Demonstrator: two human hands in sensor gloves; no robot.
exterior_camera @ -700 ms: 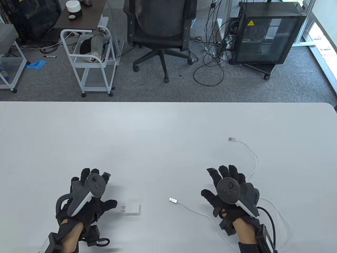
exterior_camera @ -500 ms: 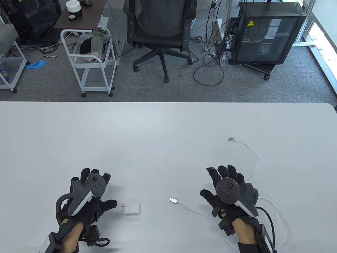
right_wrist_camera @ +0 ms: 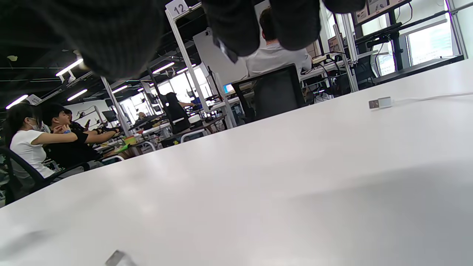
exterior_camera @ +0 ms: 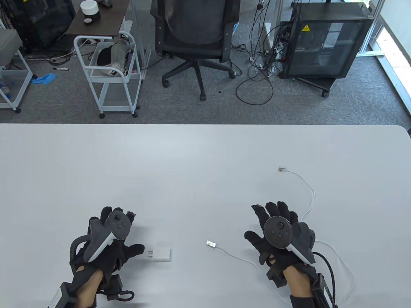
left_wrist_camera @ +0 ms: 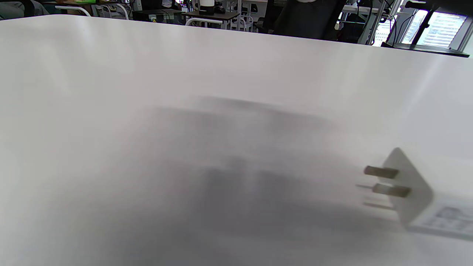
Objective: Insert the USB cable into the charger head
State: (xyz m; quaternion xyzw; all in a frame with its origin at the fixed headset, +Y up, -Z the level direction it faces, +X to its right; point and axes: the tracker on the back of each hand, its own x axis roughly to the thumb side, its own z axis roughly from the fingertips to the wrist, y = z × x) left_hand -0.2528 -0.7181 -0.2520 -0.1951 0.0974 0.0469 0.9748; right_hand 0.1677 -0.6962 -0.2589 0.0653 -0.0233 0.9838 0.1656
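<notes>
table view: the left hand [exterior_camera: 106, 243] in its black sensor glove has edged a little toward three o'clock over the last half second, so its thumb tip now sits just beside the metal prongs of the small white square charger head [exterior_camera: 161, 255], not visibly touching them. its fingers are spread and hold nothing. the right hand [exterior_camera: 281, 235], also black-gloved, has not moved; it lies with fingers spread over the pale grey table [exterior_camera: 192, 166], gripping nothing. the thin white usb cable [exterior_camera: 310, 205] lies where it lay: its near silver plug [exterior_camera: 211, 244] rests at nine o'clock of the right hand, well apart from the charger head, while its far plug [exterior_camera: 282, 169] lies at twelve o'clock of that hand. the wire loops past the right wrist. the small shift reads as the start of a reach for the charger head; nothing is picked up yet and the insertion has not begun.

left wrist view: the charger head [left_wrist_camera: 421, 199] lies on its side at four o'clock in the frame, its two prongs pointing toward nine o'clock over the table [left_wrist_camera: 184, 74]. no gloved fingers show here, only a soft shadow on the tabletop.

right wrist view: dark gloved fingertips [right_wrist_camera: 236, 26] hang in at twelve o'clock, clear of the table [right_wrist_camera: 258, 177] and parted. the far plug [right_wrist_camera: 380, 102] rests at two o'clock, its wire trailing off toward three. a blurred pale corner at the bottom edge is too unclear to name.
</notes>
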